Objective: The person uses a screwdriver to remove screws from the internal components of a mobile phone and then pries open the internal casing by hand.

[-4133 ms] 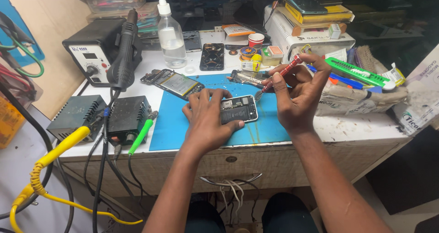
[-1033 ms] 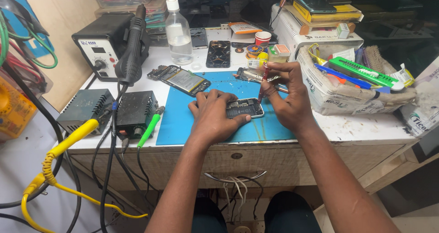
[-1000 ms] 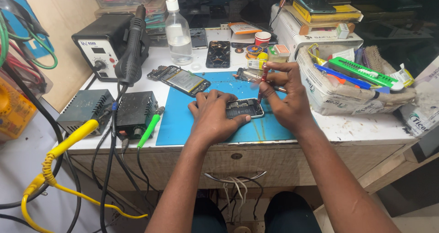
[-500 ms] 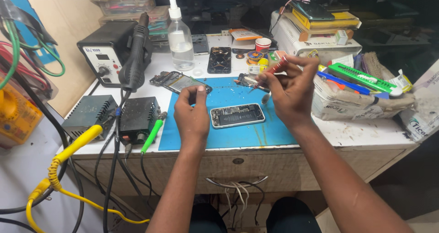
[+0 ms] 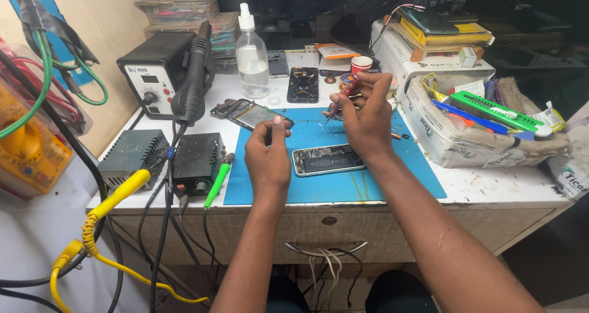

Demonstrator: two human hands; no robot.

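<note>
Blue mat (image 5: 368,184) on the tabletop (image 5: 491,190) carries the opened phone (image 5: 327,161), lying flat between both hands. The right hand (image 5: 365,119) pinches a red-handled screwdriver (image 5: 343,95); the left hand (image 5: 268,159) hovers, fingers pinched together, whether on something I cannot tell. Best brace the phone before driving.

**Hidden, cropped and unresolved detail at the repair bench**

From my remote view, the left hand (image 5: 268,159) shows only its back; whatever its pinched fingertips hold is too small for me to tell. The right hand (image 5: 364,118) covers most of the red-handled tool (image 5: 347,92), and I cannot resolve the tip. The opened phone (image 5: 327,160) lies partly under the right wrist, its inner parts too fine to tell. At far right a white bag (image 5: 570,169) is cut by the edge; the yellow meter (image 5: 24,147) is cropped at left. The far shelves are dark and indistinct.
</note>
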